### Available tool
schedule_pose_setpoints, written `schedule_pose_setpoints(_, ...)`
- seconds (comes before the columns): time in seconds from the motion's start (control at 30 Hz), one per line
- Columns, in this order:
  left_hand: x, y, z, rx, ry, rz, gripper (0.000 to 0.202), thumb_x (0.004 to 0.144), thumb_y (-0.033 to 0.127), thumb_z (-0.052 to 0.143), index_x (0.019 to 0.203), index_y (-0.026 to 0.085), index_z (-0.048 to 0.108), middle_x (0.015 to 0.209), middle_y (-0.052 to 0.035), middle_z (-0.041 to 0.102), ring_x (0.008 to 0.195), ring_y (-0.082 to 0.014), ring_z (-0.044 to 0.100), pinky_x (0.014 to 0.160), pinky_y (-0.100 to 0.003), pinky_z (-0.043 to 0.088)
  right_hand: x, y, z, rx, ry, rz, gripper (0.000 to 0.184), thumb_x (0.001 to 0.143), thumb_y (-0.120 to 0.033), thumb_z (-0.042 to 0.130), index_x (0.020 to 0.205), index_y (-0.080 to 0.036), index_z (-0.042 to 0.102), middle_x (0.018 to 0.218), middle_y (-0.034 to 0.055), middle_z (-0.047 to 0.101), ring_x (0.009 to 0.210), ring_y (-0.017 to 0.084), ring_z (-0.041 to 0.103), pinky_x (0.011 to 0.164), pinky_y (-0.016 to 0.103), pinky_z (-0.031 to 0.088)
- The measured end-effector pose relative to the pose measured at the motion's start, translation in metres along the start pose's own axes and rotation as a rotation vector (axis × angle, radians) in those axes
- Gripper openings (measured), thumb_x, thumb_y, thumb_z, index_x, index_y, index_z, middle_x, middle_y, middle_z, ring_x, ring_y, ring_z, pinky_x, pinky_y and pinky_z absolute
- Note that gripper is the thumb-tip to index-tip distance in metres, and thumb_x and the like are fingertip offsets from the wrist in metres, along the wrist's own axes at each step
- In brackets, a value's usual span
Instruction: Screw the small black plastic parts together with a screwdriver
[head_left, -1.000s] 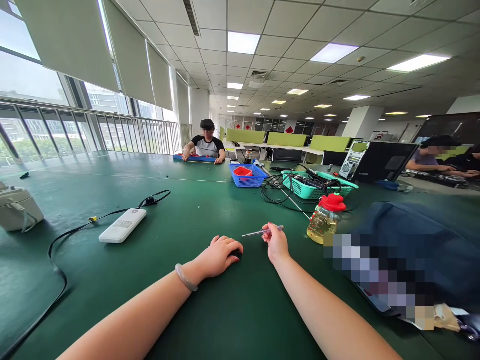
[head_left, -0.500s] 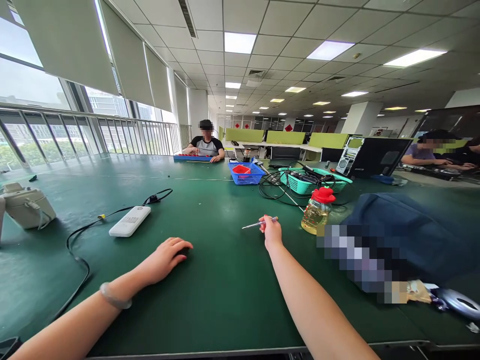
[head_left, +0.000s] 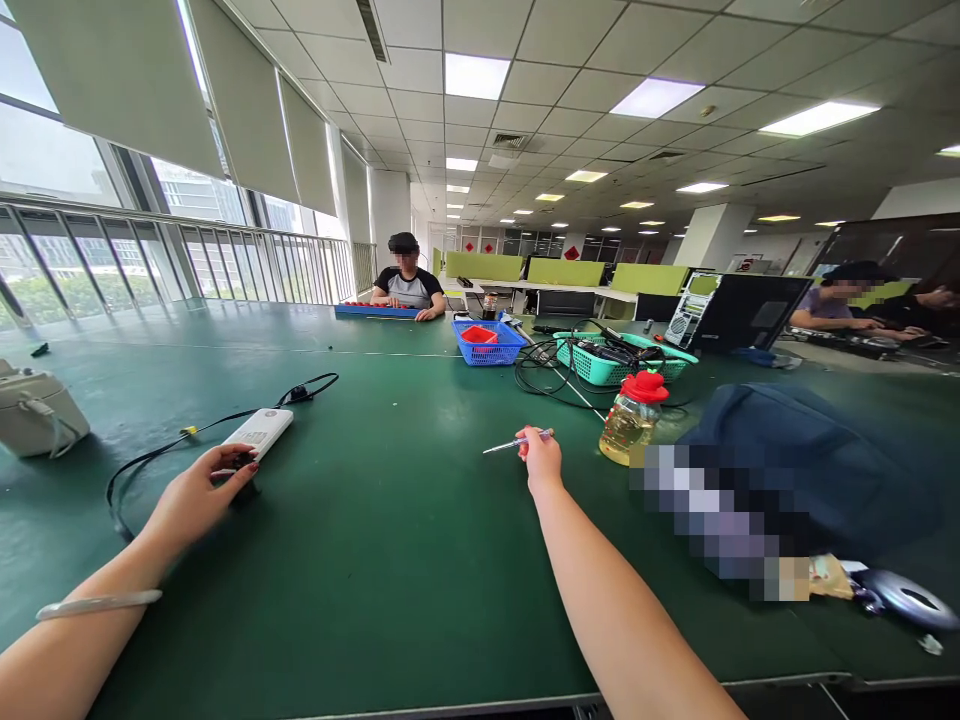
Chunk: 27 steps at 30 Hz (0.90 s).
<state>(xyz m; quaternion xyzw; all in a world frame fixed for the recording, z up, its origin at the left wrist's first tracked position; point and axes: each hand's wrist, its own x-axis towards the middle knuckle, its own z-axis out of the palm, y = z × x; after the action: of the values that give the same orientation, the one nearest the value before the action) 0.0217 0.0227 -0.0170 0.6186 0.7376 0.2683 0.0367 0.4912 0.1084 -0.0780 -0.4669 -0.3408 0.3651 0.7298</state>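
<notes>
On the left, my left hand (head_left: pixel 196 492) is above the green table, its fingers pinched around a small black object (head_left: pixel 244 461) whose kind I cannot make out. Just beyond those fingertips lies a white power bank-like box (head_left: pixel 264 430), partly covered by the hand. My right hand (head_left: pixel 541 462) is closed around a slim screwdriver (head_left: pixel 504 446), held nearly level with its thin metal tip pointing left. A glass bottle (head_left: pixel 628 430) of yellowish liquid with a red lid stands to the right of that hand.
A black cable (head_left: pixel 124 500) curls across the left side near a beige bag (head_left: pixel 37 412). Farther back are a blue basket (head_left: pixel 491 352), a green basket (head_left: pixel 592 370) with cables, and a person (head_left: pixel 405 285). A dark blue bag (head_left: pixel 810 460) lies on the right.
My left hand has moved left from the table's middle to beside the white box, with the small black object now showing in its fingers. My right hand holds the screwdriver almost still.
</notes>
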Motion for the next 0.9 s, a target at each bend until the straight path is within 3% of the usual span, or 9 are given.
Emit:
schedule_pose_setpoints(0.13, -0.011, 0.008, -0.007, -0.065, 0.008, -0.087, 0.041, 0.080, 0.045, 0.052, 0.113, 0.022, 0.056, 0.110, -0.0044, 0.070, 0.094, -0.0197, 0.066, 0.081, -0.026, 0.046, -0.001, -0.004, -0.003, 0.058, 0.022, 0.027, 0.021, 0.066, -0.038, 0.064, 0.056, -0.020, 0.058, 0.039, -0.0065, 0.045, 0.038, 0.008, 0.039, 0.040, 0.024, 0.035)
schedule_pose_setpoints(0.37, -0.017, 0.015, -0.018, 0.101, 0.035, -0.211, 0.046, 0.084, 0.053, 0.046, 0.118, 0.026, 0.062, 0.102, 0.0005, 0.073, 0.087, -0.0214, 0.065, 0.069, -0.025, 0.044, -0.003, -0.007, -0.009, 0.122, -0.010, 0.053, 0.026, 0.069, -0.044, 0.066, 0.061, -0.020, 0.058, 0.045, -0.0066, 0.046, 0.040, 0.008, 0.041, 0.047, 0.026, 0.042)
schedule_pose_setpoints(0.57, -0.020, 0.022, -0.022, 0.330, -0.007, -0.264, 0.064, 0.085, 0.066, 0.033, 0.122, 0.023, 0.063, 0.096, -0.0086, 0.073, 0.079, -0.0259, 0.062, 0.057, -0.026, 0.039, -0.004, -0.008, -0.010, 0.134, -0.020, 0.076, 0.025, 0.068, -0.042, 0.067, 0.062, -0.020, 0.059, 0.045, -0.0066, 0.046, 0.041, 0.009, 0.041, 0.048, 0.027, 0.042)
schedule_pose_setpoints(0.67, -0.021, 0.025, -0.022, 0.401, -0.016, -0.236, 0.067, 0.086, 0.067, 0.027, 0.120, 0.024, 0.065, 0.100, -0.0109, 0.072, 0.086, -0.0273, 0.062, 0.061, -0.028, 0.039, -0.004, -0.009, -0.009, 0.139, -0.022, 0.086, 0.024, 0.066, -0.041, 0.068, 0.061, -0.020, 0.059, 0.045, -0.0064, 0.046, 0.041, 0.008, 0.040, 0.047, 0.027, 0.042)
schedule_pose_setpoints(0.9, -0.020, 0.031, -0.019, 0.507, -0.009, -0.166, 0.064, 0.086, 0.066, 0.028, 0.114, 0.025, 0.068, 0.098, -0.0114, 0.071, 0.099, -0.0295, 0.060, 0.085, -0.038, 0.036, -0.006, -0.012, -0.010, 0.137, -0.035, 0.092, 0.024, 0.066, -0.041, 0.069, 0.060, -0.020, 0.059, 0.044, -0.0062, 0.046, 0.041, 0.008, 0.040, 0.047, 0.027, 0.041)
